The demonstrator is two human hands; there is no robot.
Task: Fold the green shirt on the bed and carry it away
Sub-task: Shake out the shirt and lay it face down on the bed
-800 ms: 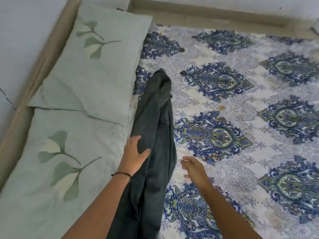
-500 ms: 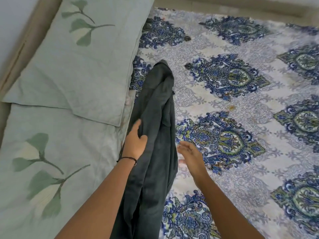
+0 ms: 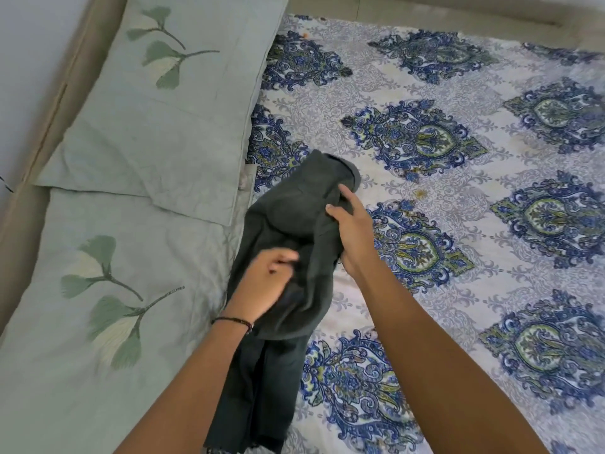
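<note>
Lying at frame centre on the bed (image 3: 425, 290), the green shirt (image 3: 294, 244) is doubled over. Left hand (image 3: 262, 283) pinches a fold beneath its blurred fingers. Right hand (image 3: 353, 231) grips the shirt's right edge, fingers closed on cloth.

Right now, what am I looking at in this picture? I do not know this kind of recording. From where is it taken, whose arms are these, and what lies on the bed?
There is no machine here. A person wears a camera on the head, so it looks forward and down at their own two arms.

The bed has a sheet with blue ornaments. At its left side lie two pale green pillows with leaf prints.

Between them lies a dark green shirt, bunched into a long strip. The left hand, with a thin black wristband, grips its middle. The right hand pinches the far part, which is doubled back toward the person.
</note>
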